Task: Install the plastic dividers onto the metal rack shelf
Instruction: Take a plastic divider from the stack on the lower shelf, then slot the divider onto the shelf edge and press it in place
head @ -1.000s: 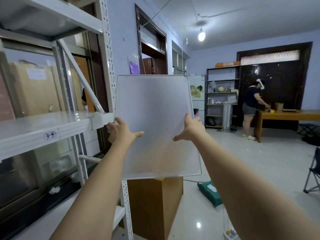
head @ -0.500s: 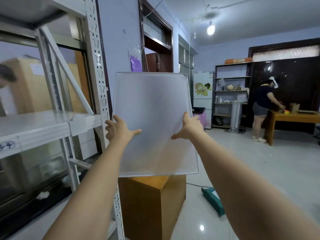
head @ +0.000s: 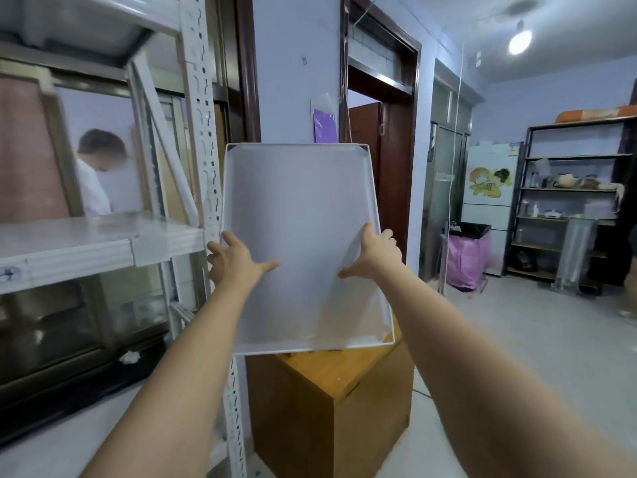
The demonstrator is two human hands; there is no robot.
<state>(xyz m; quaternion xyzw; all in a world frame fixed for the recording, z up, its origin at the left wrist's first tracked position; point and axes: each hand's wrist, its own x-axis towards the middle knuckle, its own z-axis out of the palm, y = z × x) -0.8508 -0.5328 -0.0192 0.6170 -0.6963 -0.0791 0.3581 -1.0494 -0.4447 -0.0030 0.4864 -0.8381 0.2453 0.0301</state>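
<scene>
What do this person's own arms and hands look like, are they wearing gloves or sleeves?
No gloves and no sleeves show. Both forearms are bare from the bottom edge of the picture up to the wrists. The left hand and right hand are bare too, with no ring, watch, band or marking visible on the sides that face the camera. No tool or cable is attached to either arm.

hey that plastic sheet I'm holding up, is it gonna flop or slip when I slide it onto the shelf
Probably fairly stiff: the plastic sheet stands upright with straight edges, gripped only low on its sides by the left hand and right hand. Likely light, since thumbs and fingers alone hold it. Its smooth surface may slip.
</scene>
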